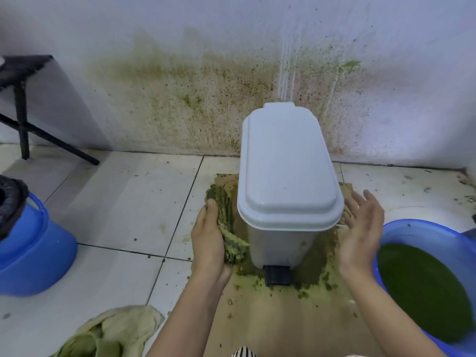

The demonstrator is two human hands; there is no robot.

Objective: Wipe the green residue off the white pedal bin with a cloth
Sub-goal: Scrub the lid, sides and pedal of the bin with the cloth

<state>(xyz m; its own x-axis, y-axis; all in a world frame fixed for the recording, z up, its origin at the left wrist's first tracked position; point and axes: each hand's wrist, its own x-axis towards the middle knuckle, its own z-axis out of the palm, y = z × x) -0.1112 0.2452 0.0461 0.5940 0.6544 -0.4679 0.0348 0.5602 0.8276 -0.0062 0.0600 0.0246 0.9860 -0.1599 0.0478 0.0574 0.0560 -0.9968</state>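
One white pedal bin [288, 176], left hand [208, 243] gripping green-soaked cloth [235, 247] beside it, right hand [360, 228] spread opposite

Pedal bin [288, 176]: smooth white plastic, slight gloss.
Cloth [229, 222]: rough, nubby textile.
Floor [116, 202]: glazed tile, glossy.
Sheet under bin [270, 318]: matt cardboard.
Basin [417, 229]: smooth blue plastic.

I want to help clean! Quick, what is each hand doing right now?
Left hand: grips the green-stained cloth.
Right hand: open, holds nothing.
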